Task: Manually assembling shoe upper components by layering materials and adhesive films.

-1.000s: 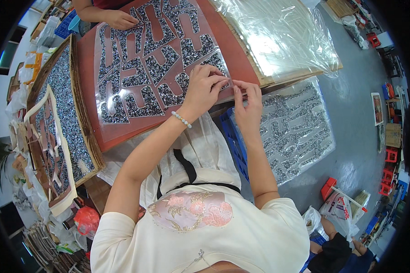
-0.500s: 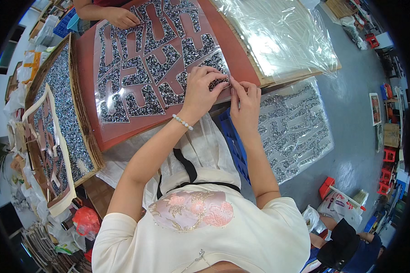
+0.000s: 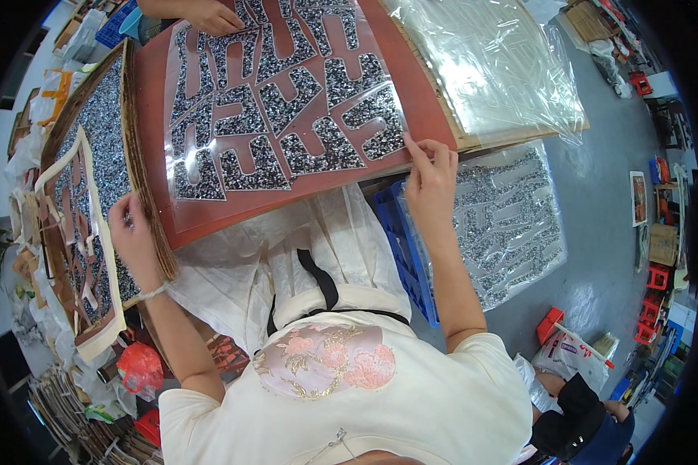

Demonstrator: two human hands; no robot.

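A clear sheet (image 3: 244, 136) with dark glittering pieces stuck on it in blocky, notched shapes lies on the reddish-brown board (image 3: 151, 132). At the sheet's near right corner my right hand (image 3: 432, 180) pinches the edge between thumb and finger. My left hand (image 3: 134, 242) is away to the left, above the near end of a shallow tray (image 3: 136, 147) full of loose dark and silvery glitter bits (image 3: 93, 151). Its fingers are curled together; whatever they may hold is too small to make out. A cream-edged cut-out frame (image 3: 105, 240) leans across the tray beside that hand.
Another person's hand (image 3: 212, 17) rests on the sheet's far left edge. Plastic-wrapped clear sheets (image 3: 492, 70) lie to the right of the board. Below them, a glittery patterned sheet (image 3: 512, 225) sits beside a blue crate (image 3: 408, 256). A red bag (image 3: 139, 368) lies low on the left.
My left hand has left the sheet's near right corner and swung left to the glitter tray. My right hand stays at the corner, slightly further right. The view has shifted a little.
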